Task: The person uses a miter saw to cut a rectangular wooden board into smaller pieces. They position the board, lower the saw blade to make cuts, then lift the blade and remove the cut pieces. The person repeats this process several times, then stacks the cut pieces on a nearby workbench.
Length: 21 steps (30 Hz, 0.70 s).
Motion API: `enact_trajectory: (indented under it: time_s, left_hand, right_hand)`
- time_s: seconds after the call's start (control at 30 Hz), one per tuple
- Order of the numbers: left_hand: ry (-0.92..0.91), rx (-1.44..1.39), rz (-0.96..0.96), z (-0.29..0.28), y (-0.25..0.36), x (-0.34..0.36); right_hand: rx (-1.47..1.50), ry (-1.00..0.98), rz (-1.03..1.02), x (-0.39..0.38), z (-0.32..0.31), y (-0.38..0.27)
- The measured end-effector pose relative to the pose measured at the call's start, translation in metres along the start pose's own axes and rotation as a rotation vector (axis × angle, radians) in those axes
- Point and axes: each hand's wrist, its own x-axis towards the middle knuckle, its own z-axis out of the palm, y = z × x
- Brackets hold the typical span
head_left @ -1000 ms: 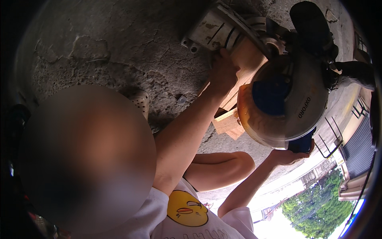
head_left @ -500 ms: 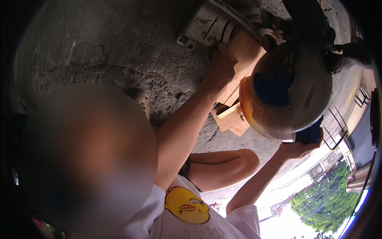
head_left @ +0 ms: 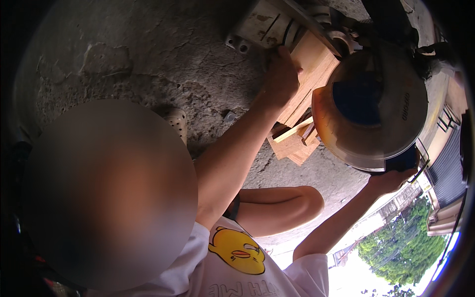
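My left hand (head_left: 283, 79) grips the near edge of a wooden board (head_left: 316, 69), which lies on the base of a miter saw. The saw's round guard (head_left: 401, 99), partly clear and orange-tinted with blue showing inside, stands just right of the board. At the guard's lower right, my right hand (head_left: 393, 181) is closed around the dark blue handle (head_left: 403, 161); its fingertips are partly hidden. Whether the blade touches the wood cannot be seen. The saw's pale metal base (head_left: 262, 24) extends beyond my left hand.
Several short wood offcuts (head_left: 294, 143) lie on the rough concrete floor (head_left: 123, 54) below the board. My bent knee (head_left: 307, 203) is close under the saw. A perforated clog (head_left: 177, 123) and a small grey piece (head_left: 229, 117) are to the left. A blurred patch hides the lower left.
The saw head and my right hand have shifted right, away from the board. My left hand stays on the board. The whole view has moved slightly.
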Motion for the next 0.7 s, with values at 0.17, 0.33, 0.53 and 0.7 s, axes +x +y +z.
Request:
enact_trajectory:
  time_s: [0.17,0.33,0.53,0.7]
  left_hand:
    - [-0.005,0.031,-0.030,0.006,-0.007,0.004]
    - [-0.012,0.001,-0.052,0.005,-0.002,0.003]
    - [0.028,0.034,0.001,0.005,-0.001,0.001]
    - [0.017,0.036,-0.058,0.002,0.007,-0.002]
  right_hand:
    - [-0.192,0.025,-0.025,-0.007,0.014,-0.021]
    - [-0.018,0.023,-0.007,-0.006,0.012,-0.019]
    - [-0.140,0.059,0.028,-0.010,0.019,-0.025]
    - [-0.225,0.064,0.020,-0.010,0.006,-0.008]
